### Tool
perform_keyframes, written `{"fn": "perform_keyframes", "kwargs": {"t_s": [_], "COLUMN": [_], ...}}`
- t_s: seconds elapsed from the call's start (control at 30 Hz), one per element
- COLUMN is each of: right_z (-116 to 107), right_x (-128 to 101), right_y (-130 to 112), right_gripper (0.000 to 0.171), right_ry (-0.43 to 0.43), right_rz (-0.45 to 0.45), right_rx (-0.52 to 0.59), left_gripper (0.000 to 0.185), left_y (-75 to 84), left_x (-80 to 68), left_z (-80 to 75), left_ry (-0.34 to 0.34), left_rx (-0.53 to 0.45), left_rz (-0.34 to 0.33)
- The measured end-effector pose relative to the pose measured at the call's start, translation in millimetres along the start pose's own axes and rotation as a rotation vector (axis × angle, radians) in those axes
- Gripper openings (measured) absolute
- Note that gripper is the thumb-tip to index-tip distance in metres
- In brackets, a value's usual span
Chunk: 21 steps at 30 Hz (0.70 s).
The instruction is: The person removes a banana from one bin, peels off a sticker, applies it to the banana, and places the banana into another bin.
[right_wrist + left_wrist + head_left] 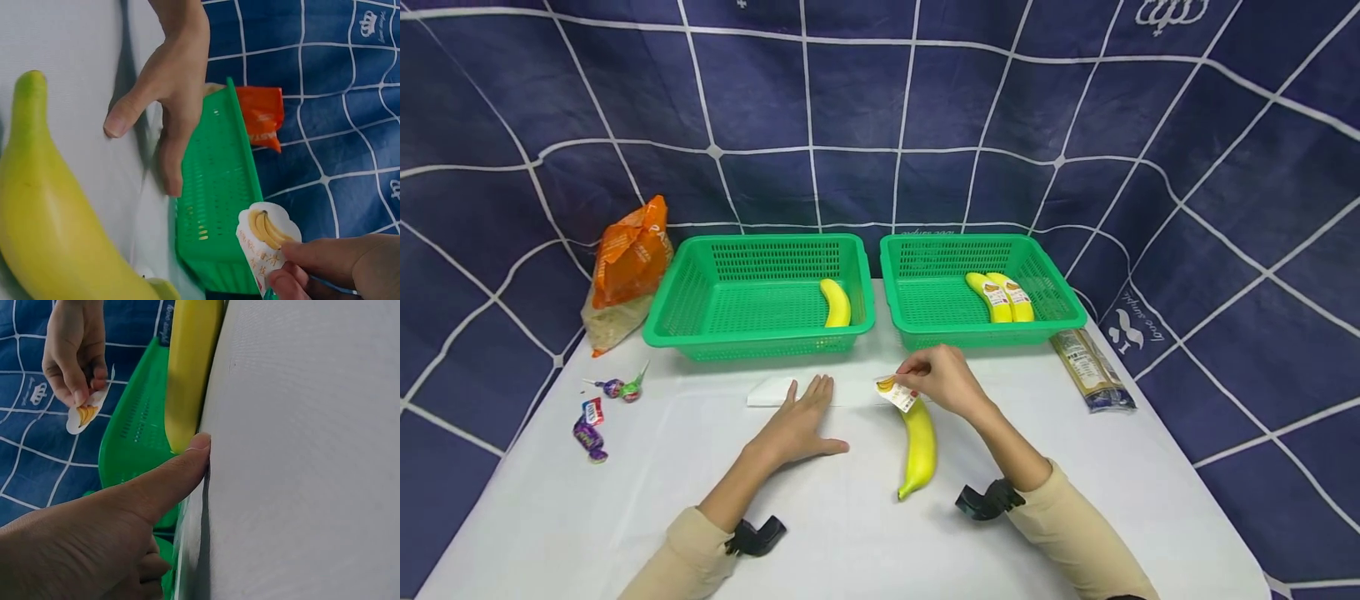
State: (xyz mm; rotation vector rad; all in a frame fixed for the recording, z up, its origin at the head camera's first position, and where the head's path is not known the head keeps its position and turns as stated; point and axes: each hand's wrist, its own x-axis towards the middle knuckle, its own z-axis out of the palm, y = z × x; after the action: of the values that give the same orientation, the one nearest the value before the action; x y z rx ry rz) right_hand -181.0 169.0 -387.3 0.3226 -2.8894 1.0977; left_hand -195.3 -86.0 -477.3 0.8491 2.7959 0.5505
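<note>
A yellow banana (919,446) lies on the white table (1075,467) near the front middle, also seen in the right wrist view as the banana (50,219) and in the left wrist view as the banana (187,369). My right hand (942,381) pinches a small white sticker with a banana print (897,392) just above the banana's stem end; the sticker (265,240) shows between fingertips. My left hand (801,421) rests flat on the table, fingers straight, touching a white sheet (771,392). Two green baskets stand behind: the left basket (700,283) holds one banana (836,303), the right basket (1060,292) holds two labelled bananas (1001,297).
An orange snack bag (628,267) leans at the back left. Wrapped candies (602,412) lie along the left edge. A clear packet of noodles (1092,369) lies right of the right basket. A blue checked cloth (880,108) surrounds the table.
</note>
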Motion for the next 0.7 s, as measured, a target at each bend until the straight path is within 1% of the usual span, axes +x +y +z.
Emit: {"fn": "perform_keyframes", "kwargs": {"t_s": [0.1, 0.23, 0.3, 0.4, 0.57, 0.7], "right_z": [-1.7, -4.4, -5.4, -7.0, -10.3, -13.0], "right_x": [-4.7, -10.0, -12.1, -15.0, -19.9, -23.0], "right_y": [2.0, 4.2, 6.3, 9.7, 12.4, 13.1], "right_gripper": [0.008, 0.009, 0.009, 0.009, 0.010, 0.012], "right_ry": [0.007, 0.033, 0.050, 0.069, 0.085, 0.087], "right_rz": [0.005, 0.032, 0.046, 0.057, 0.082, 0.097], "right_rx": [0.013, 0.018, 0.020, 0.031, 0.064, 0.086], "left_gripper": [0.113, 0.115, 0.114, 0.112, 0.110, 0.112], "left_y": [1.4, 3.2, 5.2, 12.3, 31.9, 48.0], "left_x": [-1.6, -3.2, -3.1, -1.4, 6.6, 14.0], "left_z": [-1.0, -2.3, -2.8, -3.8, -2.1, 2.5], "left_ry": [0.016, 0.037, 0.040, 0.034, 0.005, -0.017], "left_rx": [0.006, 0.034, 0.028, -0.024, -0.130, -0.169], "left_rz": [0.003, 0.011, 0.022, 0.047, 0.096, 0.135]}}
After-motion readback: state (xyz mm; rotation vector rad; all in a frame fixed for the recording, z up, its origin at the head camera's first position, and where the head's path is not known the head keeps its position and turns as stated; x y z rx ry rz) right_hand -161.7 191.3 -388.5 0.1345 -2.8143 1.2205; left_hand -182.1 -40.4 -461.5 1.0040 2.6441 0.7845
